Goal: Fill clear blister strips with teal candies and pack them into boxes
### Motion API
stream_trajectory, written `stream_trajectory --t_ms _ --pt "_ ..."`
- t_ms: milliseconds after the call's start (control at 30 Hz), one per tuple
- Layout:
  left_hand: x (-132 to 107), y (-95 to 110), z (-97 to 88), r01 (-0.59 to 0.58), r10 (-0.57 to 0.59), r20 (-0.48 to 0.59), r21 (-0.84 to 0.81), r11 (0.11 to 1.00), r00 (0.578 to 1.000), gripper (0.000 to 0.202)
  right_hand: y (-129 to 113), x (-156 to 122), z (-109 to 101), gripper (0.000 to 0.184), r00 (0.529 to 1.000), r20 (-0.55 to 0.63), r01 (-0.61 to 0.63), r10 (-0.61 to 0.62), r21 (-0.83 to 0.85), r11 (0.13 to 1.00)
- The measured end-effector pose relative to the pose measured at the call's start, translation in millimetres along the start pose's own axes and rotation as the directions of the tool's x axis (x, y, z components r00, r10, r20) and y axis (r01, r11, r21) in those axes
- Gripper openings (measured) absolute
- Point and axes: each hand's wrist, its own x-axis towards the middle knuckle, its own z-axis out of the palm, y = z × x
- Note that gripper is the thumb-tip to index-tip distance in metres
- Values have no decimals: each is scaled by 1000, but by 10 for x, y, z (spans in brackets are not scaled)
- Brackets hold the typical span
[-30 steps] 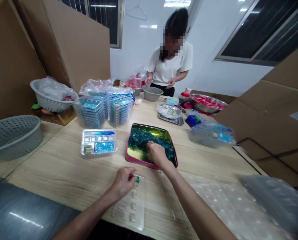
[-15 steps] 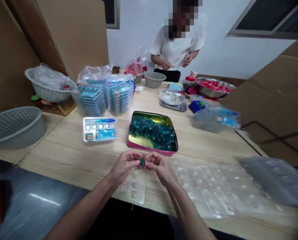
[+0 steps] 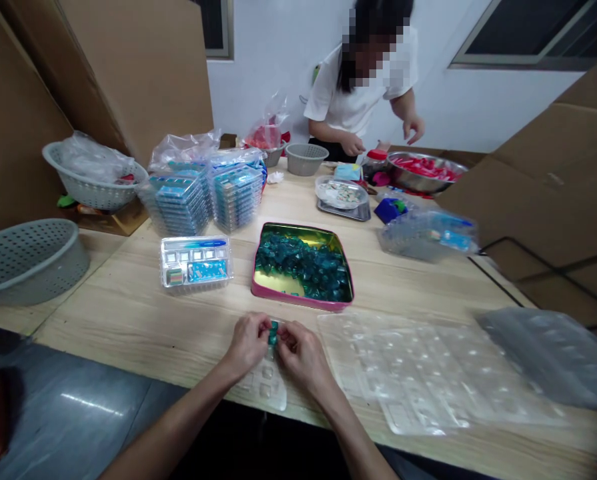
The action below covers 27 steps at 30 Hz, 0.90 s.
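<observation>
Left hand (image 3: 251, 339): fingers bunched narrow at small translucent teal-green blocks (image 3: 273, 332), grip cannot be told | right hand (image 3: 302, 352): fingers curled narrow opposite, grip likewise unclear | blocks: at far end of clear moulded plastic tray (image 3: 277, 399), on pale wood-grain table (image 3: 128, 327) | beyond: pink-sided, gold-lined rectangular tin (image 3: 298, 301) of dark-green pieces (image 3: 323, 267); left of it, filled clear plastic package (image 3: 197, 287)
</observation>
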Motion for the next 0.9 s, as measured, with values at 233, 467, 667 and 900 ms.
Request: stream_trajectory --t_ms 233,467,667,900 --pt "-37 -38 56 -60 66 -58 104 993 996 20 -24 -20 56 23 989 55 143 -134 -204 968" --pt "-149 -63 4 -212 211 20 6 977 977 16 13 129 -82 16 989 145 -9 23 -97 995" --pt "-166 -118 60 -222 223 -31 22 975 974 16 -97 776 -532 19 996 20 84 -83 -392 916" --pt "-184 -33 42 -95 93 -39 -60 994 995 11 67 1523 -440 20 992 123 99 -11 -740 666"
